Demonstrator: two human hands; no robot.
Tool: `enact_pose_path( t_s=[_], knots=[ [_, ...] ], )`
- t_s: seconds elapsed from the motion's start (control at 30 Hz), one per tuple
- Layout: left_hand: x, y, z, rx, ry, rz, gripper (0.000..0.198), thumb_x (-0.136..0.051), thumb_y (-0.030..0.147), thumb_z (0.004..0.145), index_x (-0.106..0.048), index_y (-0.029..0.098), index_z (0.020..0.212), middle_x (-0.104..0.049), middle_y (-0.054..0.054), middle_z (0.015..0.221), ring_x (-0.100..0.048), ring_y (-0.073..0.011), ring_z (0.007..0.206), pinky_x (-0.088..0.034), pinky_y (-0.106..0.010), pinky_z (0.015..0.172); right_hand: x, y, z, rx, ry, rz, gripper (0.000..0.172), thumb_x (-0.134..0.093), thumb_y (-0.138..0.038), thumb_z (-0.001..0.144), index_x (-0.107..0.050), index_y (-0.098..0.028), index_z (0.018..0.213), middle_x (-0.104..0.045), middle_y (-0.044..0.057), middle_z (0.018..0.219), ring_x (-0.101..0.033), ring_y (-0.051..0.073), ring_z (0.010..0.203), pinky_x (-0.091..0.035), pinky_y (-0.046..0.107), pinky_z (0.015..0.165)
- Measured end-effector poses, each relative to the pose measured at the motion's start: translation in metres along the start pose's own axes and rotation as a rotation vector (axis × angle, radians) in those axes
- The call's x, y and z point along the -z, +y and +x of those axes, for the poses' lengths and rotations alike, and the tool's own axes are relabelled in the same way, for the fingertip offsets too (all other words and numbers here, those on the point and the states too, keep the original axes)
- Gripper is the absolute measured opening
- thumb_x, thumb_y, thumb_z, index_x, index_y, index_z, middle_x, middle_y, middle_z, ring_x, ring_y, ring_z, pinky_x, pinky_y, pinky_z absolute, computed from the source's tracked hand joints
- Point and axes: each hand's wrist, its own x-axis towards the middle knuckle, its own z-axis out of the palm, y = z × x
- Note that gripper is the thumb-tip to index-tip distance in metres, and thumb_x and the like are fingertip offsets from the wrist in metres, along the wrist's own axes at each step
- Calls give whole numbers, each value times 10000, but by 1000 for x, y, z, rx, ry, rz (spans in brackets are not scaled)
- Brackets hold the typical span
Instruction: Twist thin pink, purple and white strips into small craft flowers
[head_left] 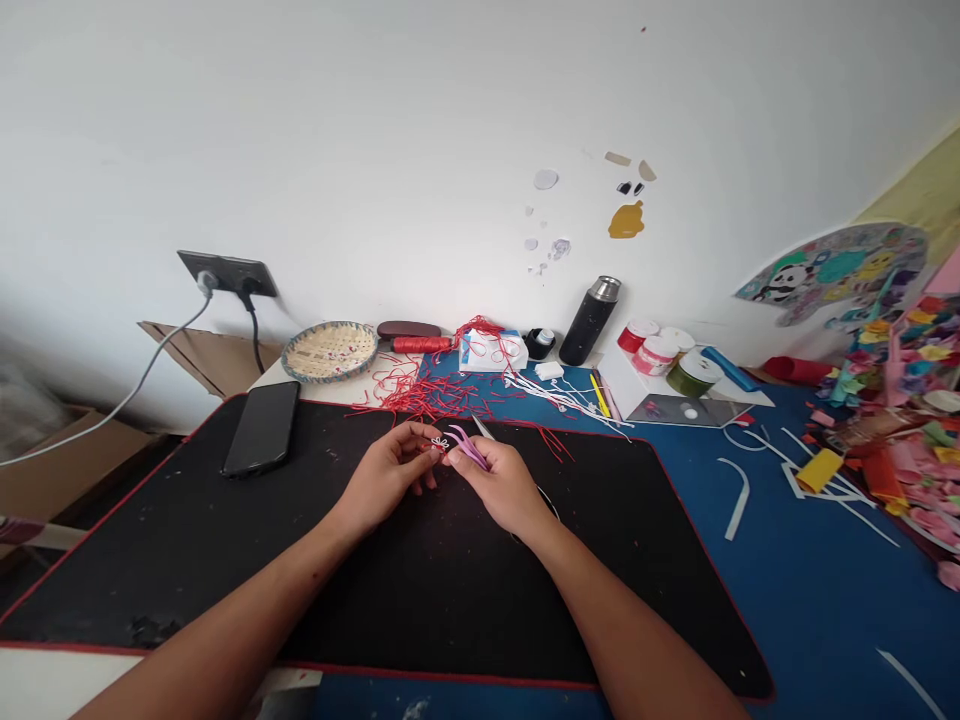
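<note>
Over the black mat, my left hand (386,472) is closed, pinching a small white looped cord knot (439,442) shaped like a flower, with a bit of red at its lower edge. My right hand (510,488) is closed around purple tweezers (474,453) with curved tips, which point toward the knot. Its thumb and fingertips are close beside the knot; whether they also grip it I cannot tell. A grey pointed piece (482,428) shows behind the right hand, its other end hidden. A thin white cord (551,500) curves out beside the right wrist.
Loose red cords (427,392) lie behind the black mat (450,600). A phone (261,430) is at left, near a woven basket (330,352). A black flask (590,322), white cords (570,396) and ribbon spools (694,373) stand or lie behind, with paper scraps (737,498) at right.
</note>
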Motion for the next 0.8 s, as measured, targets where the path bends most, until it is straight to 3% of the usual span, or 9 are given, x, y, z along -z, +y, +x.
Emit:
enact_pose_path(
  t_s=[0.13,0.33,0.6,0.8],
  knots=[
    [0,1,-1,1,22,-31,401,-788,455,805,-621,180,1045,-695,8,757,-610,-135,567,-460,-242,498,1,-2,0,5,-6,-4,325,-611,-447,954,-728,-164,846,-551,-17,692,-456,142,645,-332,252,594],
    [-2,4,-4,0,-11,-61,425,-775,457,821,-645,176,1112,-738,-37,861,-622,-140,595,-466,-251,512,6,-4,2,-13,118,42,325,-595,-453,949,-731,-161,908,-590,2,750,-481,153,679,-369,264,638],
    [-3,6,-7,-15,-69,31,401,-740,446,857,-632,180,1137,-646,28,742,-568,-114,564,-430,-228,505,4,0,3,-30,41,23,268,-634,-431,930,-695,-172,897,-573,-22,719,-473,141,656,-356,250,613],
    [-5,7,-7,-12,-114,9,461,-759,431,843,-592,189,1198,-649,16,830,-605,-125,617,-451,-233,512,4,0,3,-35,58,29,259,-621,-418,928,-689,-174,878,-565,-22,716,-484,147,669,-373,252,629]
  ],
)
